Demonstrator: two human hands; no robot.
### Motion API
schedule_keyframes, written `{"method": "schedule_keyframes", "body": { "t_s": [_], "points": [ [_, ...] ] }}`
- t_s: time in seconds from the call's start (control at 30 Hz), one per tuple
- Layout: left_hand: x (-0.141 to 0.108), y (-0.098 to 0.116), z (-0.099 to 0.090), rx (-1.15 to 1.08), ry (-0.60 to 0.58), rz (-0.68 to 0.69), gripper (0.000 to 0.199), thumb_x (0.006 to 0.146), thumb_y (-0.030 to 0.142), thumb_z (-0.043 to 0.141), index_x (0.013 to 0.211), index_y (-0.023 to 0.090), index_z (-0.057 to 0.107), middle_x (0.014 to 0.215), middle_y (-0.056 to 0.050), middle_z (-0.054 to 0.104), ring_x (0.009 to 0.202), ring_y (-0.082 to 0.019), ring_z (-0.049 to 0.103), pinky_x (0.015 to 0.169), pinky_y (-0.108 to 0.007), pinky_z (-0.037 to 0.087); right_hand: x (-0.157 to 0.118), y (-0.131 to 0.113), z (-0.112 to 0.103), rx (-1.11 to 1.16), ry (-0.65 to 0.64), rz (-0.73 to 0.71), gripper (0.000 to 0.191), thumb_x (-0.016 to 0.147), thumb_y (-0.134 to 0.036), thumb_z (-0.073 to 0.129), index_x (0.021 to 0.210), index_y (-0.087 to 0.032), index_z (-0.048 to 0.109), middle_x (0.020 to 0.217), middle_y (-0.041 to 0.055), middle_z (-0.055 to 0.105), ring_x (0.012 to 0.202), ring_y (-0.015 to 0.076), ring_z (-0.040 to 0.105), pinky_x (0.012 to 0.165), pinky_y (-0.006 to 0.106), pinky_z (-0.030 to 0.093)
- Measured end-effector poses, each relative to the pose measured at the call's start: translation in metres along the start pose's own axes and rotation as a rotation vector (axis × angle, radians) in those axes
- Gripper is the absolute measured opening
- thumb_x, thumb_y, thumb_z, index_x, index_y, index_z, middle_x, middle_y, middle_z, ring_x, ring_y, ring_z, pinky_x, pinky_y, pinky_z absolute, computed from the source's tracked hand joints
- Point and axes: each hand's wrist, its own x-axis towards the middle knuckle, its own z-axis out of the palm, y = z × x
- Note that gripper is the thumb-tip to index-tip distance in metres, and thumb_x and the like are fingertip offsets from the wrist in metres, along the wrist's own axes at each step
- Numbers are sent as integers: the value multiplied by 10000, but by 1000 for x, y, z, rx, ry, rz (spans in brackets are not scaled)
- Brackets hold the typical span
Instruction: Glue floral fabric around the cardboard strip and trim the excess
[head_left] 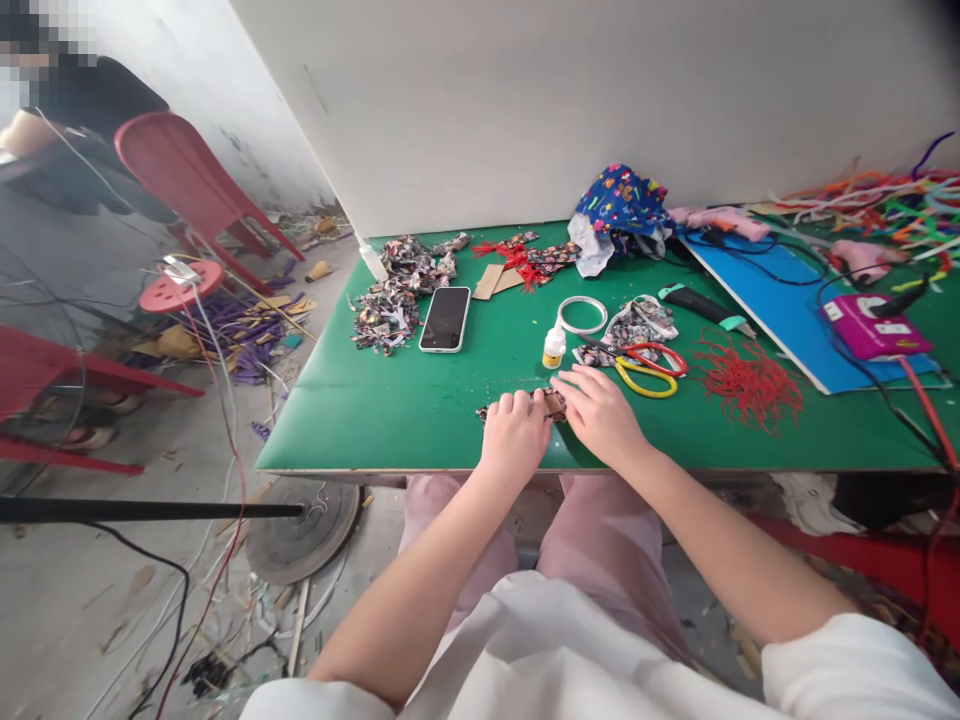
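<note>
A strip of dark patterned cloth with a brown cardboard piece (553,403) lies near the front edge of the green table (315,420). My left hand (516,430) presses on the strip with its fingers curled over it. At the strip's right end, the fingers of my right hand (598,408) hold its edge. Just beyond sits a small white bottle with a yellow label (553,348). Scissors with red and yellow handles (649,375) rest on patterned cloth (643,322) to the right. A white ring (583,315) lies behind the bottle.
A phone (445,320) and bunched cloth pieces (386,310) are at the left. Red threads (750,380), a utility knife (705,308), a blue board (780,310) and a purple power box (874,327) with cables lie right. A person (97,110) sits near a red chair (180,165).
</note>
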Motion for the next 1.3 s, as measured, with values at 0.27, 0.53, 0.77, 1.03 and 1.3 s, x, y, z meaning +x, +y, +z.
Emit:
{"method": "schedule_keyframes", "body": {
  "t_s": [0.27, 0.53, 0.77, 1.03, 1.3],
  "points": [
    [-8, -7, 0, -106, 17, 18, 444, 857, 377, 424, 1204, 100, 428, 1003, -116, 529, 897, -246, 477, 774, -374, 411, 6, -4, 12, 48, -74, -33, 325, 819, -115, 430, 1074, -149, 628, 1118, 83, 615, 1130, 233, 443, 981, 420, 374],
    [-11, -9, 3, -172, 31, 27, 406, 855, 342, 437, 1205, 136, 432, 1142, -126, 511, 991, -238, 486, 858, -381, 411, 5, -6, 16, 35, -106, -32, 300, 841, -161, 437, 1075, -174, 623, 1127, 96, 604, 1178, 241, 410, 1001, 442, 334],
    [-11, -9, 4, -191, 24, 39, 411, 866, 346, 410, 1202, 112, 448, 1172, -143, 518, 1054, -250, 476, 921, -392, 388, 6, -6, 17, 27, -103, -25, 360, 861, -185, 391, 1187, -153, 540, 1226, 105, 540, 1220, 255, 370, 1011, 443, 322],
    [-14, -12, 4, -222, 8, 76, 370, 888, 282, 378, 1209, 119, 462, 1249, -134, 507, 1164, -232, 451, 1005, -398, 347, 5, -6, 20, -4, -90, -62, 300, 855, -174, 416, 1079, -167, 616, 1200, 119, 556, 1226, 260, 364, 986, 443, 351],
    [-39, -14, 1, -229, 1, 89, 406, 881, 295, 400, 1234, 106, 461, 1335, -140, 432, 1268, -256, 341, 1044, -430, 312, 4, -9, 19, 13, -64, -75, 277, 845, -158, 432, 1031, -153, 636, 1156, 104, 586, 1202, 255, 390, 990, 433, 352]
  ]
}}
